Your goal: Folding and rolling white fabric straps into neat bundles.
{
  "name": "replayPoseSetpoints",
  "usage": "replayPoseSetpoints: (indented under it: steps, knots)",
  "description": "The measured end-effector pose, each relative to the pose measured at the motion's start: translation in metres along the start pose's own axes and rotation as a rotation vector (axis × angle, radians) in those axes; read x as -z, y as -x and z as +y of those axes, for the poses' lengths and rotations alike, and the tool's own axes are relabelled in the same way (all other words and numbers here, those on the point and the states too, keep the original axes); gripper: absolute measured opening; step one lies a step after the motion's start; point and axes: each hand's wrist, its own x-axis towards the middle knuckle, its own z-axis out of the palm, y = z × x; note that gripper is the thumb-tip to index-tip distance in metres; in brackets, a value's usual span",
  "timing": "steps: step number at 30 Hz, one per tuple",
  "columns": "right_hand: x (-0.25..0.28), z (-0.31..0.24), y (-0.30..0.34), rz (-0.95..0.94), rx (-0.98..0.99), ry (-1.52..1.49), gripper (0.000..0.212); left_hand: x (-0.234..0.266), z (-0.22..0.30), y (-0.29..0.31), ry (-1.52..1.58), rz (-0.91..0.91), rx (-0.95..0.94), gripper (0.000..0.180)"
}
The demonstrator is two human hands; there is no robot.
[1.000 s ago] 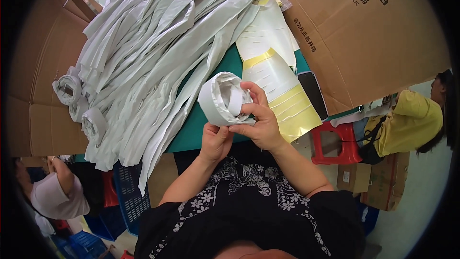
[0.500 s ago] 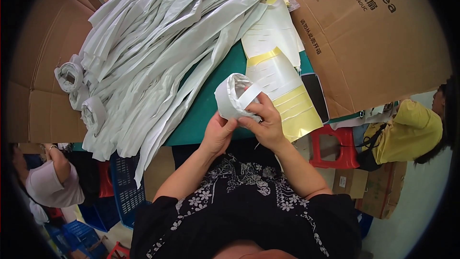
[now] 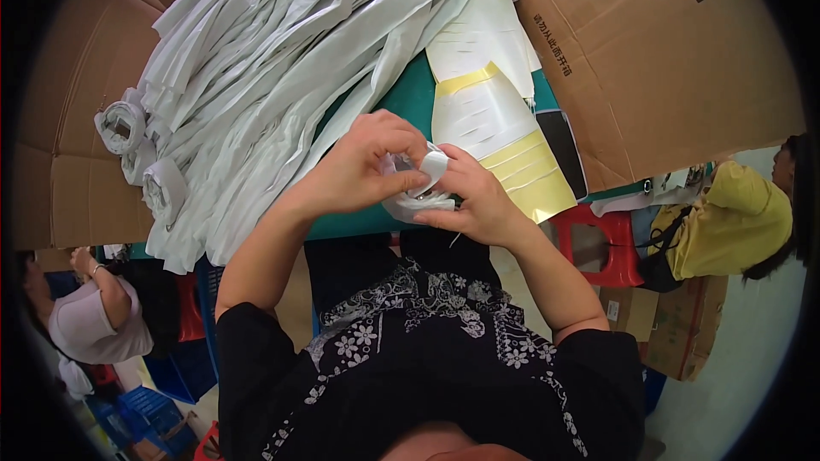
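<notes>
A coiled roll of whitish-grey fabric strip [image 3: 401, 205] is in front of me, above the near edge of the green table. My right hand [image 3: 483, 201] holds it from the right, thumb low on the rim and fingers at its upper side. From the left, my left hand [image 3: 376, 162] reaches over the roll, its thumb and fingers closing on a short white band [image 3: 434, 172] that bends across the roll's opening. My left hand hides much of the coil. Long loose whitish-grey strips [image 3: 282, 111] lie heaped to the left.
Finished-looking coils [image 3: 164, 192] sit at the heap's left edge. White sheets with yellow backing [image 3: 525, 175] lie right, beside a dark flat object [image 3: 562, 149]. Cardboard walls [image 3: 658, 77] flank the table. A person in yellow [image 3: 726, 222] is at right, another person [image 3: 94, 316] at left.
My left hand has moved from beneath the roll to above it and now grips at the white band. The band, straight before, is bent. The roll sits slightly lower in my right hand.
</notes>
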Motion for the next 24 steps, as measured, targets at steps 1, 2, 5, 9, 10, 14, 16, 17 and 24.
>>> replayPoseSetpoints:
  steps: [1, 2, 5, 9, 10, 14, 16, 17, 24]
  knots:
    - [0.001, 0.001, 0.000, -0.025, -0.083, -0.046, 0.026, -0.003, -0.001, -0.001, 0.039, 0.021, -0.018, 0.012]
    - [0.002, 0.002, 0.000, -0.051, -0.165, -0.093, 0.026, -0.004, 0.000, 0.000, 0.041, 0.017, -0.019, 0.012]
    - [0.008, 0.004, 0.001, -0.033, -0.423, -0.219, 0.026, -0.014, 0.004, 0.009, -0.122, 0.078, -0.066, 0.013]
    - [0.005, 0.005, 0.004, -0.009, -0.549, -0.411, 0.027, -0.035, -0.004, 0.023, -0.102, 0.293, -0.233, 0.018]
    - [0.005, 0.004, 0.003, -0.010, -0.551, -0.413, 0.027, -0.037, -0.007, 0.025, -0.178, 0.316, -0.319, 0.019]
    - [0.008, 0.006, 0.001, -0.202, -0.758, -0.731, 0.022, -0.033, -0.011, 0.035, -0.326, 0.263, -0.484, 0.020]
    - [0.007, 0.010, 0.003, -0.251, -0.790, -0.770, 0.024, -0.031, -0.013, 0.040, -0.371, 0.210, -0.500, 0.020]
    - [0.006, 0.012, 0.004, -0.253, -0.806, -0.888, 0.025, -0.029, -0.013, 0.042, -0.387, 0.157, -0.507, 0.019]
    - [-0.006, 0.018, 0.007, -0.145, -0.857, -0.936, 0.027, -0.030, -0.016, 0.041, -0.328, 0.064, -0.322, 0.019]
